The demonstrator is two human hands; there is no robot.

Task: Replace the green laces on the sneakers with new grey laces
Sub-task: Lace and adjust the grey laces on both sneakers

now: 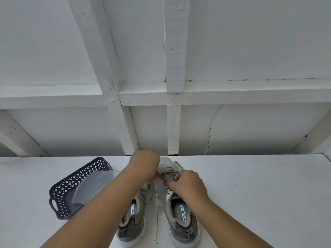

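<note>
Two grey sneakers stand side by side on the white surface, toes pointing away from me. My left hand reaches across to the toe end of the right sneaker and pinches a pale grey lace near the lowest eyelets. My right hand curls over the eyelet row of the same shoe and holds it there. The left sneaker lies partly under my left forearm; its laces are hidden. No green lace shows.
A dark perforated plastic basket sits to the left of the shoes with a clear plastic bag in it. A white wooden framed wall rises right behind the shoes.
</note>
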